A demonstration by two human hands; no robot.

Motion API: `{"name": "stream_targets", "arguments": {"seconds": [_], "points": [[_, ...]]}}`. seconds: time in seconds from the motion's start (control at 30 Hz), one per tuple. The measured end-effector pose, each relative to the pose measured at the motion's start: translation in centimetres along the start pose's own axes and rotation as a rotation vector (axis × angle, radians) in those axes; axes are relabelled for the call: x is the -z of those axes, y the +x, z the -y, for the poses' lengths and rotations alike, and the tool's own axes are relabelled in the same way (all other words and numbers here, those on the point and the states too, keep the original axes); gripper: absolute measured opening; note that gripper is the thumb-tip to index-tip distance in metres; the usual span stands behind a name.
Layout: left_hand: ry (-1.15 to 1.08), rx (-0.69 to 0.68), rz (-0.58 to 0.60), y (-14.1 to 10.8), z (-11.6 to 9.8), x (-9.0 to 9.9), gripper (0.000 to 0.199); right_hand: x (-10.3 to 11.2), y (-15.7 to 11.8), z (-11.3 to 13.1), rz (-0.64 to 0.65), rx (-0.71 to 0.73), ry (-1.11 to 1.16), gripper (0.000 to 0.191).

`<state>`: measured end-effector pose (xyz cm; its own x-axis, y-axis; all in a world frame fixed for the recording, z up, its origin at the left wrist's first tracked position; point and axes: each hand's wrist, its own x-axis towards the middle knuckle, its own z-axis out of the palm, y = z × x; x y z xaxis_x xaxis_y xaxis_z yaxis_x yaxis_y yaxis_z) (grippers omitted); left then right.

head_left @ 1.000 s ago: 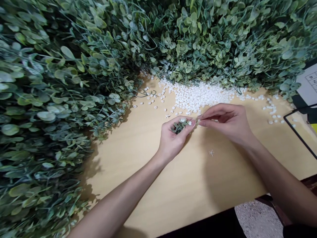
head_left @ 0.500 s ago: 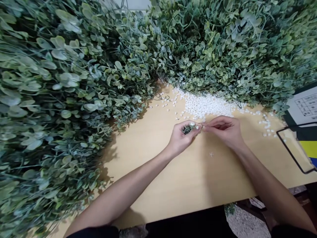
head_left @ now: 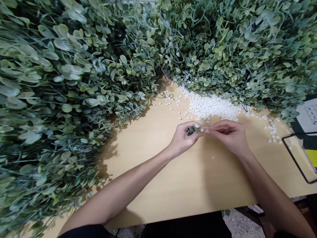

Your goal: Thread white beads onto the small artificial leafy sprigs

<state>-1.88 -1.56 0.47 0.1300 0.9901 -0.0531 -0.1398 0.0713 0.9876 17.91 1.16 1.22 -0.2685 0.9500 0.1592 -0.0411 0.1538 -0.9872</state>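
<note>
My left hand (head_left: 184,138) is closed round a small bunch of artificial greenery (head_left: 191,131), with tiny white pieces (head_left: 197,126) showing at its thumb side. Fingertips of my right hand (head_left: 229,134) are pinched together and meet the left fingertips. Whatever is between the right fingers is too small to make out. Just beyond both hands lies a spread heap of small white beads (head_left: 210,107). A little white star-shaped piece (head_left: 213,158) rests on the table (head_left: 173,185) below the right hand.
Thick artificial foliage (head_left: 74,86) banks up along the left and back of the table. On the right lie a black wire frame (head_left: 294,162) and a dark board with a printed sheet (head_left: 309,110). Loose beads (head_left: 273,132) are scattered near the frame.
The view has shifted slightly, so the table and hands appear a little lower and further right. Both hands stay together, with the greenery still in the left.
</note>
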Motion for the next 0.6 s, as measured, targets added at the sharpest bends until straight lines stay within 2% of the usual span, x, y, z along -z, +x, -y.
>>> {"name": "stream_targets", "arguments": {"seconds": [0.3, 0.47, 0.6], "points": [[-0.179, 0.062, 0.012, 0.1, 0.7, -0.3, 0.035, -0.6, 0.5, 0.4, -0.086, 0.032, -0.034, 0.023], [-0.232, 0.008, 0.021, 0.2, 1.0, -0.3, 0.028, -0.3, 0.5, 0.2, -0.077, 0.069, -0.04, 0.027], [-0.267, -0.013, 0.0, 0.2, 1.1, -0.5, 0.033, -0.2, 0.7, 0.0, -0.042, 0.059, -0.023, 0.02]]}}
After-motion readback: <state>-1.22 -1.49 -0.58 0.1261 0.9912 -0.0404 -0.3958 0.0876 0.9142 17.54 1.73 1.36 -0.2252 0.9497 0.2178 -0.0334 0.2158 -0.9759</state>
